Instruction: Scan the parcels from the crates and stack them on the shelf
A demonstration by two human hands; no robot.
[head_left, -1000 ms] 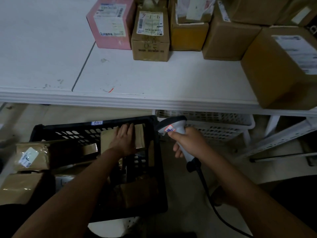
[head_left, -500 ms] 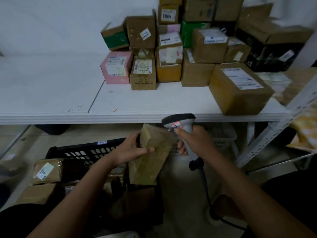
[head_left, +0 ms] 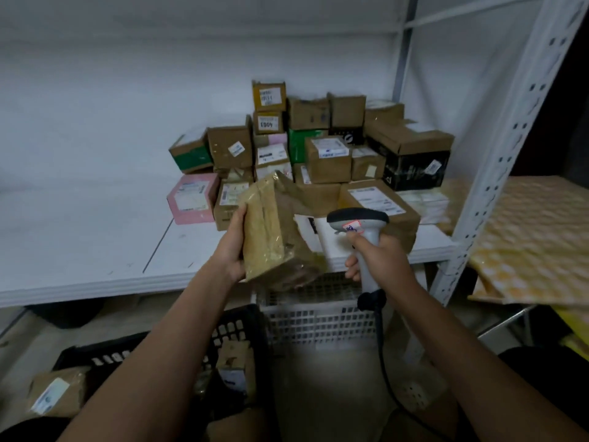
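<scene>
My left hand (head_left: 231, 250) grips a brown taped parcel (head_left: 271, 231) by its left side and holds it upright in front of the white shelf (head_left: 79, 250). Its white label faces right. My right hand (head_left: 379, 256) is closed around the handle of a grey barcode scanner (head_left: 357, 223), whose head sits just right of the parcel's label. A black crate (head_left: 236, 327) with more parcels (head_left: 236, 365) stands below my left arm. A pile of stacked boxes (head_left: 318, 148) fills the back right of the shelf.
A white crate (head_left: 318, 317) sits under the shelf edge. A pink box (head_left: 192, 197) marks the pile's left end. The white perforated upright (head_left: 497, 161) stands at right, with yellow patterned sheets (head_left: 535, 237) beyond it. More parcels (head_left: 54, 393) lie at the lower left.
My left hand has lifted the parcel out of the black crate and up to shelf height. The scanner rose alongside it. My view has tilted upward.
</scene>
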